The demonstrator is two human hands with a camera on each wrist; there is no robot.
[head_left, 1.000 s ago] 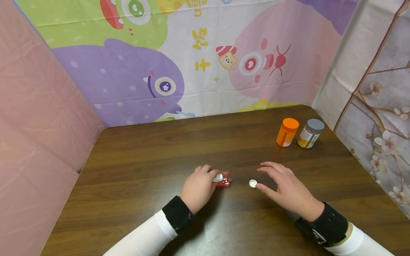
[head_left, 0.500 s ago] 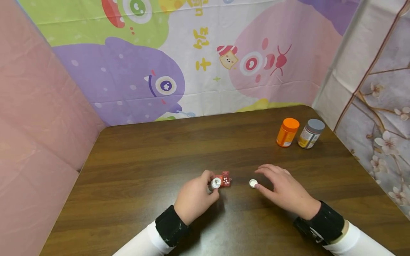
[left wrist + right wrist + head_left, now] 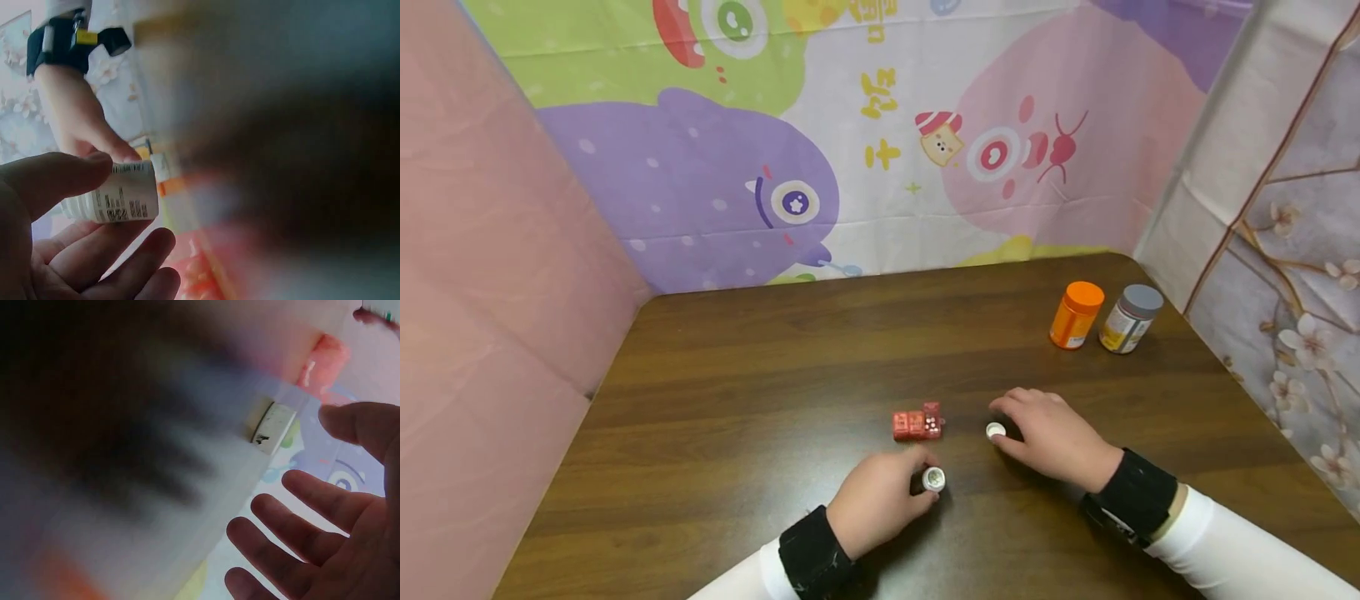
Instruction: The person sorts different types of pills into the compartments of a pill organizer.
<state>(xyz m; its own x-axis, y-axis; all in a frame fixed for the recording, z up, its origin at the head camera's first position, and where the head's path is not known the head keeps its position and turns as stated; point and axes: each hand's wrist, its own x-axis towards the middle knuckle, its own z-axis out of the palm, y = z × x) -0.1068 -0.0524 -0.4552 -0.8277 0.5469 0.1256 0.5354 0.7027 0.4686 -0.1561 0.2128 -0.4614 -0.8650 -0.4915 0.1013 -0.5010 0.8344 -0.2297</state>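
My left hand (image 3: pixel 880 498) grips a small uncapped white pill bottle (image 3: pixel 934 479) between thumb and fingers, its mouth facing up. In the left wrist view, barcodes and print show on the bottle (image 3: pixel 128 192). Just beyond it on the table lies a red pill organizer (image 3: pixel 908 425), its right-end lid raised and white pills in that compartment. A white bottle cap (image 3: pixel 996 430) rests on the table, hollow side up. My right hand (image 3: pixel 1051 435) is over the table around the cap, thumb close by it; the right wrist view shows its fingers spread and the cap (image 3: pixel 275 428) apart from them.
An orange jar (image 3: pixel 1077 315) and a grey-lidded jar (image 3: pixel 1131 319) stand side by side at the back right of the wooden table (image 3: pixel 760 358). A cartoon-print cloth (image 3: pixel 880 217) hangs behind the table's back edge, with more cloth at both sides.
The left hand has turned the bottle from tipped over the pill organizer to mouth up, then moved it toward me and right. The right hand has shifted slightly left, closer around the cap.
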